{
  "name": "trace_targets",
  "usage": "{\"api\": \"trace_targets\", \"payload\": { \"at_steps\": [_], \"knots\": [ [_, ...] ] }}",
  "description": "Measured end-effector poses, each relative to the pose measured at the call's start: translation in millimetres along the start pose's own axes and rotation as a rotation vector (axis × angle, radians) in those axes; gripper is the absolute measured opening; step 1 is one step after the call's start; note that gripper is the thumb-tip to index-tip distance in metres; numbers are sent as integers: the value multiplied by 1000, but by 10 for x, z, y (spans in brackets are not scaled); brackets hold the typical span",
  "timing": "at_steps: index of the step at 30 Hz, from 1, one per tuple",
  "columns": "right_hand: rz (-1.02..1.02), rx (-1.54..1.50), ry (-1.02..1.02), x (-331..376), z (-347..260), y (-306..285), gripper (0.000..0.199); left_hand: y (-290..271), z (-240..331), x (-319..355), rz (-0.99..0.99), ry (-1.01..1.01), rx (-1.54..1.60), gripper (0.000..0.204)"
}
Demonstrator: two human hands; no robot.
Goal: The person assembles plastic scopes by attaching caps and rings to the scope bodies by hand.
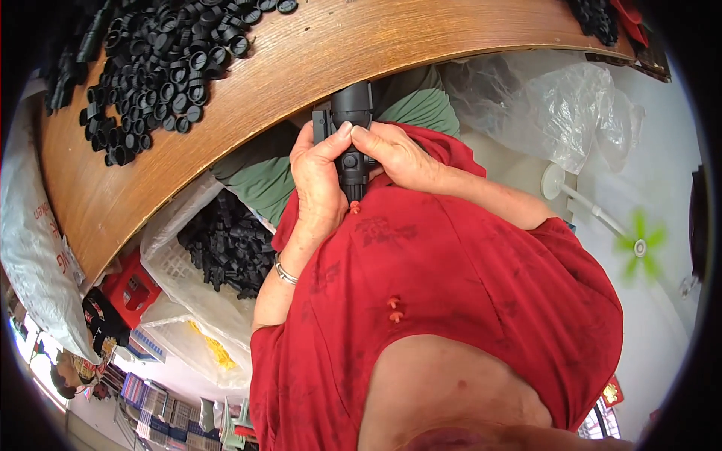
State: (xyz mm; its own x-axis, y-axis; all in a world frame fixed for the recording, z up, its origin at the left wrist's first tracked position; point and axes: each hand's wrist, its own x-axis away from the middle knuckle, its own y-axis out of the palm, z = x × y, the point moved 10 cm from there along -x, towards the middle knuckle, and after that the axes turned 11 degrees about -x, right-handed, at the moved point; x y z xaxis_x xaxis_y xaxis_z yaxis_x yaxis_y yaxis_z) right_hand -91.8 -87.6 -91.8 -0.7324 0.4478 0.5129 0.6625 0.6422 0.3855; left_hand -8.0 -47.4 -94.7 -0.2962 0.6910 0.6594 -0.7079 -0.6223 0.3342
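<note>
A black scope-like tube (pixel 352 102), seemingly plastic, stands between my hands just off the table's near edge. Its wide end points toward the table and its narrow ribbed end toward my red shirt. My left hand (pixel 317 171) wraps its left side, beside a flat black side piece (pixel 322 125). From the other side my right hand (pixel 400 156) grips it. Both thumbs press together on top, near a round knob (pixel 350 160). The fingers underneath are hidden. Beyond my hands lies the brown wooden table (pixel 301 71), with a heap of round black caps (pixel 169 75) at its left.
Left of my legs, a plastic-lined basket (pixel 162 255) holds many black parts (pixel 229 244). A red crate (pixel 134 287) and a white sack (pixel 34 225) stand farther left. Clear plastic bags (pixel 571 113) lie at the right, near a green-bladed fan (pixel 640 246). More black parts (pixel 594 21) sit at the table's right end.
</note>
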Motion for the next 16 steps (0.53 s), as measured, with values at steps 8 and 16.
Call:
{"api": "trace_targets", "payload": {
  "at_steps": [8, 16],
  "knots": [
    [7, -297, 82, -5, -37, 32, 42, 6, 69, 20, 69, -49, 3, 26],
    [-150, -262, 86, 15, -36, 19, 48, 65, -56, -52, -62, 14, 111, 26]
  ]
}}
